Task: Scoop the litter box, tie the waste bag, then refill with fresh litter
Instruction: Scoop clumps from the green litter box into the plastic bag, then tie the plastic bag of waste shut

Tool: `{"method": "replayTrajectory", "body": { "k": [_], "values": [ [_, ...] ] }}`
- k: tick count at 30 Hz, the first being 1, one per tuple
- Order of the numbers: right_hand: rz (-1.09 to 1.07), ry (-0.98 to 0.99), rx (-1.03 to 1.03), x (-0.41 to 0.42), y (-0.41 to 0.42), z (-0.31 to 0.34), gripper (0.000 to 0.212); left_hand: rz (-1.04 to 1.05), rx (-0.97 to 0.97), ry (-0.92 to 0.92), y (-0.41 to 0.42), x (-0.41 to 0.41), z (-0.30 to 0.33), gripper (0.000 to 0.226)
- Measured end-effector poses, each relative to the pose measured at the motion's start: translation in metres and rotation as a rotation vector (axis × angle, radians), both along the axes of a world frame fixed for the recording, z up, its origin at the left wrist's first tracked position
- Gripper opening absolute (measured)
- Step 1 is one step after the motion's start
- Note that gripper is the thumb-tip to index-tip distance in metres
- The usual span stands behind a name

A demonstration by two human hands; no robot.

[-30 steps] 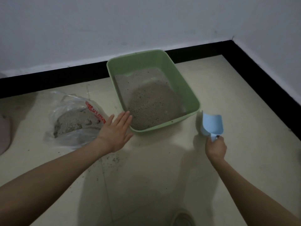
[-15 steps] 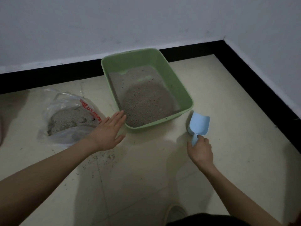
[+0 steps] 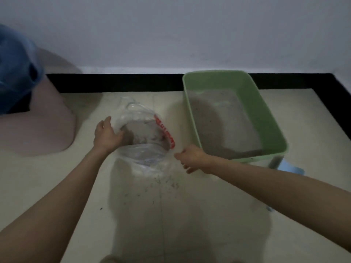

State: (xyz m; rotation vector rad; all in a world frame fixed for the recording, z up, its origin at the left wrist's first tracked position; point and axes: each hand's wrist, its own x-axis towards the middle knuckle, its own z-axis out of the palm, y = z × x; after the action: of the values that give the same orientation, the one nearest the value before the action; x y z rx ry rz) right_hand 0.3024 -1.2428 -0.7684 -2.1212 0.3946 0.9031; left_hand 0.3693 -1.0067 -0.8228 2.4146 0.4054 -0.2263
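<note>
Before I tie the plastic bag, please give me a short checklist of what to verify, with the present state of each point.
1. Left hand on the bag: ok, it holds the left edge.
2. Right hand on the bag: cannot tell, it is at the right edge and blurred.
3. Scoop put down: ok, on the floor beside the litter box.
4. Bag mouth gathered: not ok, still wide open.
5. Waste inside the bag: ok, a grey heap shows.
6. Floor clean: not ok, crumbs lie near the bag.
</note>
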Motion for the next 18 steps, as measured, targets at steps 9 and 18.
{"method": "replayTrajectory", "body": {
  "k": [9, 18],
  "values": [
    [-0.857, 0.475, 0.617, -0.008, 0.045, -0.076, 0.022, 0.490, -0.727, 0.295, 0.020, -0.008, -0.033, 0.081],
    [-0.964, 0.097, 0.706, 0.034, 0.031, -0.022, 0.025, 0.535, -0.823, 0.275, 0.012, 0.006, -0.015, 0.009]
  ]
}}
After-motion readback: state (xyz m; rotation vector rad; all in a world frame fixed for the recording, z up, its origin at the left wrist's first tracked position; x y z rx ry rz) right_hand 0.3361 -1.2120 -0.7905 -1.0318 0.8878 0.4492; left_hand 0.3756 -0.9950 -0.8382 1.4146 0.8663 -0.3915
